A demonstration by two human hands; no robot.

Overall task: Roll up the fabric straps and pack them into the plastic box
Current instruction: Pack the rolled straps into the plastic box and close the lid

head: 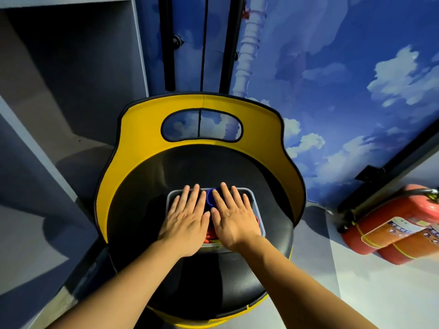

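Observation:
A clear plastic box (259, 211) sits on the black seat of a round chair. My left hand (187, 219) and my right hand (231, 217) lie flat side by side on top of the box, fingers straight and spread, pressing down on what is inside. Between the two hands a rolled blue strap (209, 198) shows near the box's far side. An orange-red strap (210, 237) peeks out at the box's near edge, under my thumbs. The rest of the box's contents is hidden by my hands.
The chair has a black seat (142, 210) and a yellow curved backrest (202, 103) with an oval cut-out. Two red fire extinguishers (399, 229) lie on the floor at the right. A blue wall painted with clouds rises behind.

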